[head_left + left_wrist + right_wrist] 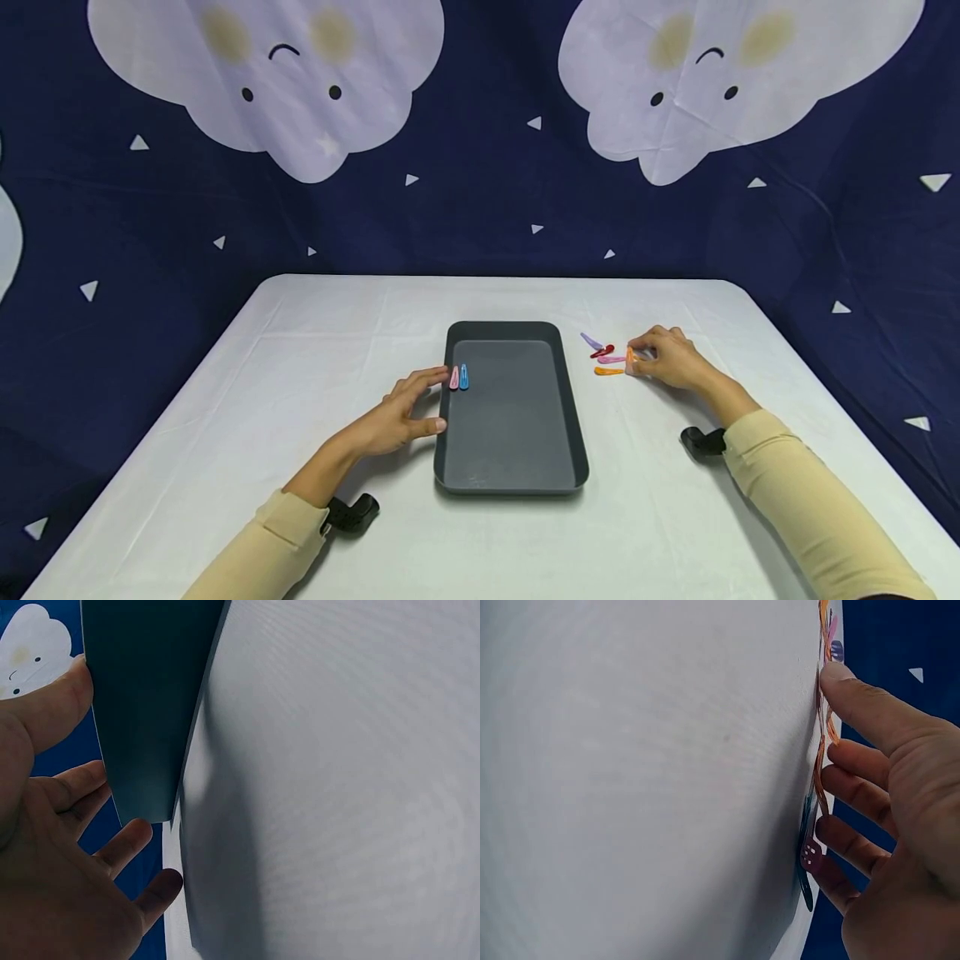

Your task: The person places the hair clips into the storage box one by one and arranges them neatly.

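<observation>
A dark grey tray [510, 450] lies on the table. Near its left wall are a pink hair clip [453, 377] and a blue hair clip [464, 377], side by side. My left hand [397, 417] rests against the tray's left side, thumb and fingers spread; the left wrist view shows them touching the tray wall [142, 712]. To the right of the tray, my right hand [667, 358] pinches an orange hair clip [630, 357] between thumb and fingers. Beside it lie a lilac clip [591, 341], a red clip [603, 352], a pink-purple clip [611, 360] and another orange clip [608, 371].
In the right wrist view, a teal clip [805, 889] and a purple clip with holes [811, 855] lie by the right fingers. A white cloth [337, 333] covers the table. Behind it hangs a dark blue curtain [480, 217] with clouds.
</observation>
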`<state>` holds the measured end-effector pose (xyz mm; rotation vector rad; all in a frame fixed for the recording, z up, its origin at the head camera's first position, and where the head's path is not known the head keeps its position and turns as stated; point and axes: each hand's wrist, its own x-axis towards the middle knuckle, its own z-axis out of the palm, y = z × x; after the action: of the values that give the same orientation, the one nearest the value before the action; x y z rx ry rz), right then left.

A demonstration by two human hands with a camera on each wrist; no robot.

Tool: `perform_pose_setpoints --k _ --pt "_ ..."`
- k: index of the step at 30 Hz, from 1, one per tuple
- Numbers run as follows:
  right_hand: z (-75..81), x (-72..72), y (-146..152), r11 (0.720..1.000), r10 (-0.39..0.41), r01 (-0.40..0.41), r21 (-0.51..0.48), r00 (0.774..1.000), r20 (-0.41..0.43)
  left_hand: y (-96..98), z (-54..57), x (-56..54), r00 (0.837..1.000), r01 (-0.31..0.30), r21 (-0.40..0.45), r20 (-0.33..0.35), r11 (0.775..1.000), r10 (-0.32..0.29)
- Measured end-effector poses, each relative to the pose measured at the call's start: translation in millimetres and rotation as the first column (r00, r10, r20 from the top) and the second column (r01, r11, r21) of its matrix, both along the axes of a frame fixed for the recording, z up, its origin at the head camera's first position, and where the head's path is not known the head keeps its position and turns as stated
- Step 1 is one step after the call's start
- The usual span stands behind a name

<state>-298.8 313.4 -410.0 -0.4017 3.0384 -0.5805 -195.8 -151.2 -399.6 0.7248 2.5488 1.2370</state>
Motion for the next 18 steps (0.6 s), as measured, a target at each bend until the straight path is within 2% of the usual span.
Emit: perform_pose_setpoints --k 10,18 --pt "7.9 3.6 -4 0.998 0.021 -0.023 -0.051 0.999 -0.039 0.9 0.4 0.1 1.000 -0.005 -0.003 0.001 1.000 0.005" --pt "20.2 7.0 -13 0.992 0.055 -0.063 -0.109 0.996 -0.071 0.3 1.8 0.0 1.000 -0.004 -0.005 0.007 1.000 0.004"
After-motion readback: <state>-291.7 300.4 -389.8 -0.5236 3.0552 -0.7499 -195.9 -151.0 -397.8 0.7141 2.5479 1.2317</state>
